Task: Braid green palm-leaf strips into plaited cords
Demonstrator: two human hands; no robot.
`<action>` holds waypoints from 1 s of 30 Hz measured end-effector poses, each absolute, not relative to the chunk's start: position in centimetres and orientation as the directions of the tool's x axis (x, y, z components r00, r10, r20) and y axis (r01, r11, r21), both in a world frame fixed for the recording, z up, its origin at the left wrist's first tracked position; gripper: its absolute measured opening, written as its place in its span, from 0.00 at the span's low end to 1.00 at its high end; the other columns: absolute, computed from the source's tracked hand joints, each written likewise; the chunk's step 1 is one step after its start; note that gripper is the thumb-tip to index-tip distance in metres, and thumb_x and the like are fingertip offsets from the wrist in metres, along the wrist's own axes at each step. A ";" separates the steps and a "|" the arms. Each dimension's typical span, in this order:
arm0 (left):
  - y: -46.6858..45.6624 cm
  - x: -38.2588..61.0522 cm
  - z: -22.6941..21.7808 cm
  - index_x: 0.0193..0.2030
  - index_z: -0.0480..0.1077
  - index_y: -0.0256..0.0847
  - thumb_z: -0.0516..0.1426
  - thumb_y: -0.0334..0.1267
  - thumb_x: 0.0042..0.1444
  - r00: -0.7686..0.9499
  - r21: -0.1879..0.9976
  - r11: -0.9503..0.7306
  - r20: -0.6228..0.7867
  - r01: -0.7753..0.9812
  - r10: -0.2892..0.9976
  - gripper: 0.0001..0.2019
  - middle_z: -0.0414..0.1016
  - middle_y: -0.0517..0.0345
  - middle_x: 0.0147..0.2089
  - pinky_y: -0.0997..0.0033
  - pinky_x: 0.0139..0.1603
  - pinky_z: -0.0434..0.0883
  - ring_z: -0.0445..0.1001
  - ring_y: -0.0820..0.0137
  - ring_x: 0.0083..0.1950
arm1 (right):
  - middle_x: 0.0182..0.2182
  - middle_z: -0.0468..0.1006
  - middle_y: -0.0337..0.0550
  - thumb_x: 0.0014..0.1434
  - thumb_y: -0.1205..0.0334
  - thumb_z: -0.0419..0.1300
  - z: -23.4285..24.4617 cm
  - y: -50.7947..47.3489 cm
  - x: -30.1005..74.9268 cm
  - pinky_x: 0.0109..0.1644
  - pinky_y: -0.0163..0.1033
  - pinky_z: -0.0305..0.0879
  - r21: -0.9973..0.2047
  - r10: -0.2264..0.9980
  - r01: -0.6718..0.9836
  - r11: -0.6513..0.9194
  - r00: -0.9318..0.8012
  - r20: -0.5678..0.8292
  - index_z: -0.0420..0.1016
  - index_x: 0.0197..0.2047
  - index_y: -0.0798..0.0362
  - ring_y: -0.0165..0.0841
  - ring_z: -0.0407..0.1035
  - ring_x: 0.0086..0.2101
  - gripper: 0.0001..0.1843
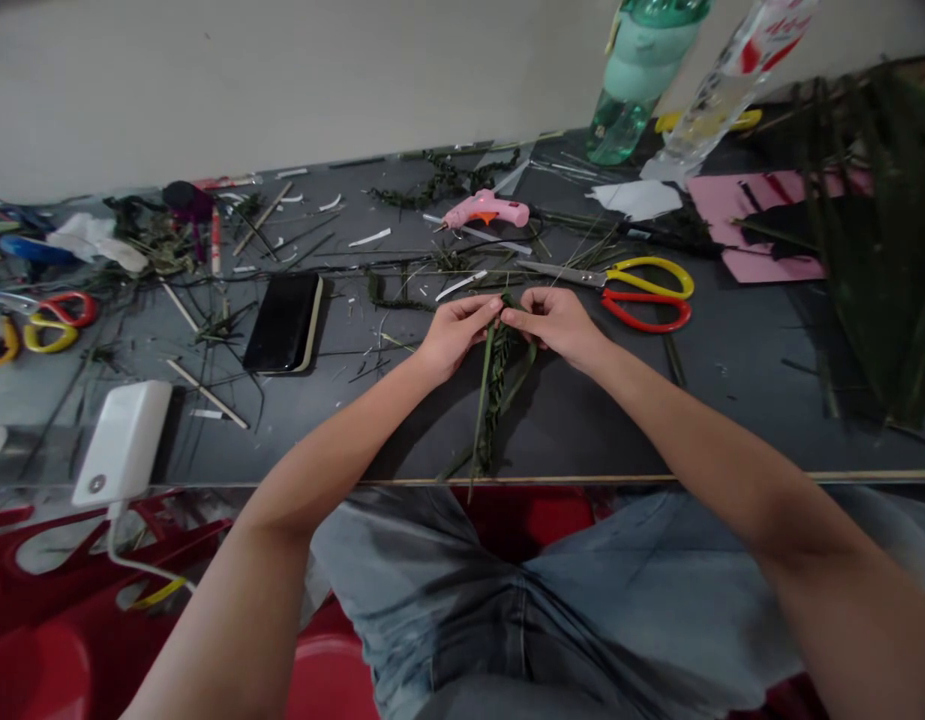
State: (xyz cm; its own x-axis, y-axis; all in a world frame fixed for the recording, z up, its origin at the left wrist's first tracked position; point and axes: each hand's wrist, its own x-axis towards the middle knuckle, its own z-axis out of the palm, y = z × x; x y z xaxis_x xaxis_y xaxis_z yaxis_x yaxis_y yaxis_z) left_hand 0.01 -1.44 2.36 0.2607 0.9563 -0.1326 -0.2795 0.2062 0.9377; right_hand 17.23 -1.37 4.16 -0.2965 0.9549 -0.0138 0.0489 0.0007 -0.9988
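Observation:
A plaited strip of green palm leaf [496, 385] runs from my fingertips back toward the table's near edge. My left hand [454, 332] pinches its top end from the left. My right hand [556, 320] pinches the same end from the right, fingers curled, so the fingertips of the two hands almost meet. Loose leaf blades trail down from the plait past the table edge toward my lap.
Red-and-yellow scissors [642, 290] lie just right of my hands, a pink glue gun [488, 210] behind them. A black phone [283, 322] and a white power bank [124, 442] lie left. Two bottles [634, 80], pink paper [762, 215] and palm fronds [882, 250] are at the right.

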 end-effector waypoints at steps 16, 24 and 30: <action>-1.2 -0.4 2.3 0.37 0.83 0.41 0.74 0.44 0.39 0.221 0.952 0.171 -0.116 -0.252 0.968 0.17 0.82 0.58 0.33 0.75 0.35 0.71 0.72 0.79 0.29 | 0.13 0.68 0.32 0.43 0.44 0.76 4.8 -2.1 16.9 0.14 0.29 0.46 -0.998 0.917 0.035 -0.047 -0.395 -0.058 0.64 0.20 0.54 0.19 0.57 0.11 0.29; -1.6 -0.6 2.9 0.41 0.82 0.40 0.74 0.49 0.40 0.304 0.953 0.166 -0.084 -0.255 0.949 0.22 0.84 0.55 0.36 0.70 0.41 0.75 0.79 0.72 0.35 | 0.16 0.70 0.38 0.50 0.30 0.65 4.5 -1.8 17.6 0.14 0.32 0.51 -1.000 0.898 -0.008 -0.029 -0.439 -0.023 0.67 0.22 0.53 0.25 0.62 0.14 0.32; -1.3 -1.0 3.3 0.37 0.81 0.40 0.76 0.48 0.33 0.364 0.909 0.255 -0.127 -0.330 0.923 0.24 0.83 0.56 0.34 0.74 0.38 0.76 0.80 0.74 0.33 | 0.40 0.80 0.44 0.51 0.51 0.72 5.1 -1.3 19.8 0.34 0.39 0.69 -0.731 0.774 0.275 0.624 -0.349 0.529 0.79 0.48 0.46 0.31 0.71 0.31 0.21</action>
